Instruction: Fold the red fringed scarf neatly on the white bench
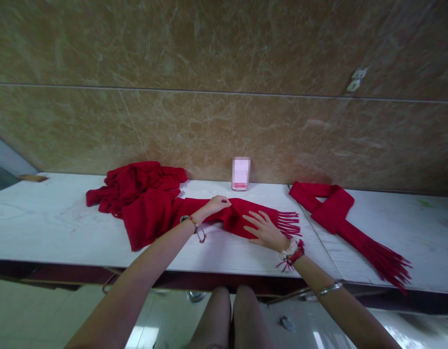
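Tabletop [64,228]: backed by marbled wall [224,53]
Red scarf [239,209]: laid lengthwise beneath both hands
Left hand [217,204]: fingers curled — whether fabric is clamped cannot be told
Right hand [266,232]: fingers held apart — nothing gripped

A brown marbled wall [224,48] backs white tables [45,228] above glossy floor [31,310].

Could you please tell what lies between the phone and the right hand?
In the head view, a strip of white tabletop lies nearer the phone, then part of the spread red scarf nearer the right hand.
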The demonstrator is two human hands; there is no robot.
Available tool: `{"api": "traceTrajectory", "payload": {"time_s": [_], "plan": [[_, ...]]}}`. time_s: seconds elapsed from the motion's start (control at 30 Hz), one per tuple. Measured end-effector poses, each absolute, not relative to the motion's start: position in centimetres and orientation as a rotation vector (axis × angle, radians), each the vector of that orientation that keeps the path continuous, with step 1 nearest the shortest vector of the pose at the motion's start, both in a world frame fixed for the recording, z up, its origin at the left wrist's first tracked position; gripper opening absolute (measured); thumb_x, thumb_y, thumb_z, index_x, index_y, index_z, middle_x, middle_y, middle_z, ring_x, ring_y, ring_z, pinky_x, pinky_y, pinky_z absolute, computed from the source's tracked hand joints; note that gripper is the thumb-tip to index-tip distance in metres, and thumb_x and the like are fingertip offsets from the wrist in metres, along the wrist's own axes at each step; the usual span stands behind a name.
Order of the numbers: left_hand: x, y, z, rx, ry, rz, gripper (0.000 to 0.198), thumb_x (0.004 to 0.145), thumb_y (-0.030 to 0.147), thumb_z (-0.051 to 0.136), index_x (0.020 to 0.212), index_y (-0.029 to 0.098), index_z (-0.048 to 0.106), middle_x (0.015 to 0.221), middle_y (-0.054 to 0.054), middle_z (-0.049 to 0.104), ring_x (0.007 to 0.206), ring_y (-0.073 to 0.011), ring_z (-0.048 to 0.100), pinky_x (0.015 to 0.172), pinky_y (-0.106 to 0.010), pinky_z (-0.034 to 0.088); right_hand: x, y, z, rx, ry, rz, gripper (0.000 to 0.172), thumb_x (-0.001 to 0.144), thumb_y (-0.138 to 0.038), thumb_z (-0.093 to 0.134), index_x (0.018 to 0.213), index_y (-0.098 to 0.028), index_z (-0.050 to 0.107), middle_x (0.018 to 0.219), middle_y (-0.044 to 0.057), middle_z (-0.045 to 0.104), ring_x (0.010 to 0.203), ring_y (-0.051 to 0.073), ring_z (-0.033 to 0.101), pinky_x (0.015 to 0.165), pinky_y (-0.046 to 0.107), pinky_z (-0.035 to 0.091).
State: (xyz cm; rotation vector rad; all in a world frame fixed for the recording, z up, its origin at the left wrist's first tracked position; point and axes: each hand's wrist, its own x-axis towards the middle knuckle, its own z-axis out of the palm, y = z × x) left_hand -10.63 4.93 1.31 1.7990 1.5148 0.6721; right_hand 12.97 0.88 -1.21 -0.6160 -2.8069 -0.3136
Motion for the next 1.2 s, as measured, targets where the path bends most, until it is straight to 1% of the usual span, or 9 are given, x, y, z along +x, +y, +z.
{"api": "traceTrajectory", "payload": {"time_s": [0.17, 0.3, 0.43, 0.6, 0.87, 0.93, 1.0, 1.1, 1.2], "plan": [[-10.3, 5.5, 1.2, 1.835, 1.609, 0.652, 0.018, 0.07, 0.023, 0.05, 0.066, 0.014, 0.065, 0.061, 0.0, 0.062, 0.059, -0.0123, 0.053, 0.056, -0.022, 0.04, 13.9, 0.8, -0.7, -0.547, -2.87, -0.326, 0.017, 0.079, -0.019, 0.055, 0.092, -0.022, 0.065, 0.134, 0.006, 0.043, 0.126, 0.026, 0.032, 0.1, 0.052, 0.026], [-10.3, 6.0, 1.4, 1.871, 1.693, 0.629, 0.017, 0.069, 0.022, 0.051, 0.067, 0.014, 0.066, 0.066, -0.001, 0.065, 0.063, -0.0133, 0.055, 0.06, -0.022, 0.042, 14.2, 0.9, -0.9, -0.519, -2.823, -0.28, 0.027, 0.084, -0.011, 0.041, 0.089, -0.021, 0.065, 0.126, 0.004, 0.053, 0.122, 0.021, 0.039, 0.1, 0.048, 0.03], [-11.0, 6.2, 1.9, 1.879, 1.836, 0.608, 0.019, 0.071, 0.02, 0.049, 0.072, 0.014, 0.067, 0.075, -0.004, 0.068, 0.07, -0.0147, 0.058, 0.065, -0.022, 0.043, 15.3, 1.0, -0.3, -0.637, -2.611, -0.252, 0.029, 0.087, -0.016, 0.037, 0.087, -0.021, 0.065, 0.115, 0.006, 0.06, 0.115, 0.019, 0.046, 0.096, 0.043, 0.037], [-13.4, 6.5, 3.2, 1.838, 2.095, 0.55, 0.024, 0.073, 0.019, 0.045, 0.08, 0.015, 0.068, 0.085, -0.006, 0.069, 0.079, -0.017, 0.06, 0.069, -0.022, 0.044, 19.0, 1.1, 1.5, -0.743, -2.472, -0.34, 0.028, 0.088, -0.022, 0.038, 0.082, -0.022, 0.065, 0.105, 0.007, 0.063, 0.107, 0.021, 0.051, 0.092, 0.043, 0.04], [-19.0, 5.6, 4.7, 1.679, 2.419, 0.324, 0.027, 0.07, 0.013, 0.046, 0.087, 0.012, 0.067, 0.094, -0.016, 0.067, 0.092, -0.0267, 0.061, 0.072, -0.028, 0.045, 26.3, 2.4, 2.8, -1.127, -2.309, -0.433, 0.025, 0.086, -0.028, 0.04, 0.088, -0.022, 0.064, 0.108, 0.009, 0.058, 0.108, 0.026, 0.047, 0.093, 0.044, 0.037], [-19.4, 5.3, 4.5, 1.682, 2.401, 0.266, 0.026, 0.072, 0.015, 0.046, 0.088, 0.011, 0.067, 0.094, -0.016, 0.067, 0.091, -0.0262, 0.061, 0.071, -0.028, 0.046, 27.3, 3.1, 2.3, -1.198, -2.301, -0.458, 0.024, 0.085, -0.025, 0.042, 0.083, -0.021, 0.065, 0.109, 0.01, 0.056, 0.109, 0.027, 0.047, 0.092, 0.044, 0.038], [-19.0, 5.1, 4.2, 1.729, 2.334, 0.229, 0.027, 0.076, 0.018, 0.043, 0.09, 0.012, 0.066, 0.096, -0.013, 0.067, 0.092, -0.0227, 0.061, 0.074, -0.025, 0.045, 27.3, 3.8, 1.3, -1.248, -2.374, -0.459, 0.024, 0.083, -0.019, 0.043, 0.077, -0.02, 0.066, 0.11, 0.01, 0.057, 0.108, 0.027, 0.047, 0.088, 0.043, 0.04], [-17.4, 4.8, 3.4, 1.798, 2.229, 0.188, 0.031, 0.082, 0.025, 0.04, 0.103, 0.016, 0.06, 0.103, -0.007, 0.066, 0.096, -0.017, 0.06, 0.078, -0.021, 0.044, 25.4, 4.2, -0.1, -1.292, -2.506, -0.413, 0.028, 0.077, -0.008, 0.042, 0.078, -0.019, 0.067, 0.112, 0.011, 0.057, 0.108, 0.027, 0.047, 0.084, 0.043, 0.042], [-16.0, 3.9, 2.7, 1.812, 2.222, 0.145, 0.045, 0.083, 0.038, 0.039, 0.12, 0.013, 0.047, 0.116, -0.013, 0.058, 0.106, -0.0214, 0.054, 0.084, -0.027, 0.042, 22.0, 3.8, -0.5, -1.218, -2.514, -0.314, 0.036, 0.074, -0.003, 0.04, 0.089, -0.02, 0.067, 0.116, 0.01, 0.055, 0.111, 0.025, 0.046, 0.088, 0.043, 0.04]]}}
